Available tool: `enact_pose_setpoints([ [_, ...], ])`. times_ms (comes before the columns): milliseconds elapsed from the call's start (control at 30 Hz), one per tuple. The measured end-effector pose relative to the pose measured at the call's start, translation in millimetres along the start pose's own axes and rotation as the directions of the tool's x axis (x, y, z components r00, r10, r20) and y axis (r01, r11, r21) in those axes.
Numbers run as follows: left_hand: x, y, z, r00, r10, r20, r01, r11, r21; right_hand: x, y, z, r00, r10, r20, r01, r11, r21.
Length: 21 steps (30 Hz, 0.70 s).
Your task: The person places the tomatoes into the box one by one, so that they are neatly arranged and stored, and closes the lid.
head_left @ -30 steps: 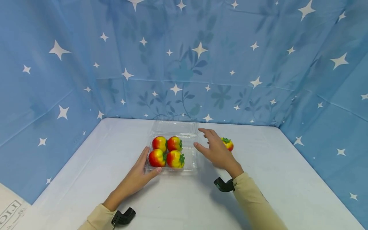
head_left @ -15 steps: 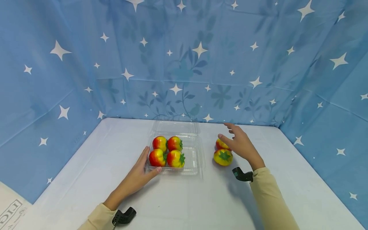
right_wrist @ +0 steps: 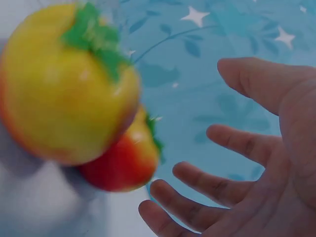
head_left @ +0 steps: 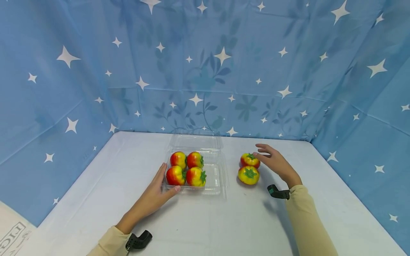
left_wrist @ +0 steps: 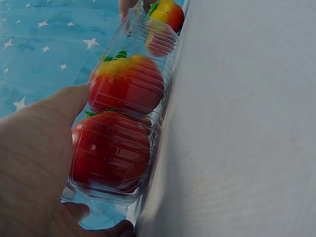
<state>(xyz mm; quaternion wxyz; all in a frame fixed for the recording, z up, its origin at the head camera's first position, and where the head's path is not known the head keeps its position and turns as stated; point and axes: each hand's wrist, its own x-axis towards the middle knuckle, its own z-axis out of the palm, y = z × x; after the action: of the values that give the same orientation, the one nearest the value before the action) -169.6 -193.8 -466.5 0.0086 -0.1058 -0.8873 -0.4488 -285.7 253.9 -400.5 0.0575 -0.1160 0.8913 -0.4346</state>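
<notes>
A clear plastic clamshell box lies with its lid folded back. Several red-and-yellow toy persimmons with green leaf tops fill its left part; its right part holds none. My left hand holds the box's near left corner, thumb on the front wall and fingers along the left side. To the right of the box, a yellow persimmon sits in front of a redder one. My right hand hovers by the rear persimmon, thumb and fingers spread, gripping nothing in the right wrist view.
A white cloth covers the table. Behind and along both sides hangs a blue curtain with white stars. Printed pale material shows at the lower left.
My right hand has moved right, from beside the box to the two loose persimmons, then slightly farther right and lower, uncovering the rear one. The left hand and box have stayed put.
</notes>
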Motion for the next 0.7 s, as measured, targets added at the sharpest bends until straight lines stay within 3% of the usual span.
enact_pose_setpoints([
  [300,-0.1,-1.2,0.0,1.000,-0.004,0.005,0.004,1.000,-0.002,15.7,26.2,10.5,0.997,0.046,0.068,-0.048,0.998,0.030],
  [500,-0.1,-0.6,-0.7,1.000,-0.009,-0.001,0.009,1.000,0.010,19.1,27.8,16.1,0.990,0.122,0.069,-0.124,0.992,0.021],
  [700,0.0,0.7,-0.4,1.000,-0.011,0.000,0.011,1.000,0.008,19.5,28.6,18.2,0.990,0.131,0.059,-0.132,0.991,0.009],
])
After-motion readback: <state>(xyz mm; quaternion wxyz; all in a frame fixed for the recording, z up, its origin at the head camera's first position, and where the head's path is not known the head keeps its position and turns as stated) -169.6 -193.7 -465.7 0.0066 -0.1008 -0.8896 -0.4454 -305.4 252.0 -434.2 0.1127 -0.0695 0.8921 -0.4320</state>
